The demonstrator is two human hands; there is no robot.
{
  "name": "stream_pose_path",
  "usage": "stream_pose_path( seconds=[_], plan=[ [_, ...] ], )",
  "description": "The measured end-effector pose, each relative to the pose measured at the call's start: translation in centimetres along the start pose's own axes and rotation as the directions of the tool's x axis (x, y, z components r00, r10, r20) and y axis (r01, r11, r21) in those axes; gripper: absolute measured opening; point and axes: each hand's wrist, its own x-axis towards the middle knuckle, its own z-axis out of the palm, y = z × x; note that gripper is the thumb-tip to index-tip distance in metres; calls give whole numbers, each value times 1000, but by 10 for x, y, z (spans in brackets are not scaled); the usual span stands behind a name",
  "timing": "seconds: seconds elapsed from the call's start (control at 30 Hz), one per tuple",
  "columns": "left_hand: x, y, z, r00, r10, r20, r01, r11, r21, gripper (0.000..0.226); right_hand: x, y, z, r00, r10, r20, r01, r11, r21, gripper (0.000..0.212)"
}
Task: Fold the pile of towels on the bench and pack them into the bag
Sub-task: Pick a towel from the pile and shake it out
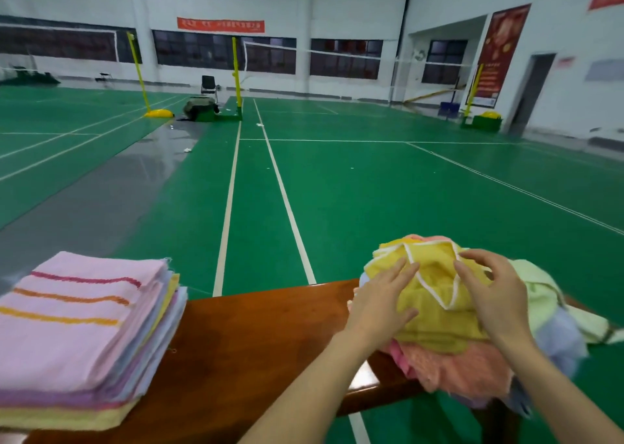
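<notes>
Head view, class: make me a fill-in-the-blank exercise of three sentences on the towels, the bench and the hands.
1. The neat stack of folded towels on the glossy brown wooden bench is topped by a ____ towel with three stripes.
2. The left hand and right hand both rest on a crumpled ____ towel with white trim.
3. That towel lies on top of the ____ heap of towels, at the bench's right end.

Missing words: pink; yellow; unfolded
</notes>
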Motion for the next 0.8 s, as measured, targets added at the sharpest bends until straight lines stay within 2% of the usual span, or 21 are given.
stream_pose_path(
  seconds=[0.1,0.23,0.33,0.4,0.5,0.57,0.7,0.73,0.8],
  plan=[
    [17,7,7,993,57,103,-74,983,166,72,3,18,-1,988,133,81,-130,991,-43,45],
    [26,7,20,968,58,244,-142,929,343,70,5,31,-3,948,287,136,-293,956,25,46],
    [25,10,27,977,67,201,-143,908,393,60,5,31,-1,935,328,135,-330,944,-5,53],
    [21,10,28,982,57,181,-125,912,391,48,3,29,2,927,342,155,-338,940,-52,47],
    [12,-4,21,993,15,120,-38,980,195,29,-4,24,11,936,280,211,-269,960,-80,25],
    [0,-19,6,997,-13,82,9,999,42,23,-12,18,26,951,208,227,-200,978,-55,19],
    [-41,-64,-34,992,-113,50,119,982,-145,18,-29,-20,79,971,36,238,-58,995,85,14],
    [-53,-76,-44,986,-163,35,166,962,-217,14,-36,-34,94,963,-2,269,-37,990,140,11],
    [-78,-101,-63,957,-290,-18,273,919,-285,21,-52,-55,125,938,-42,344,-39,974,224,8]
  ],
)
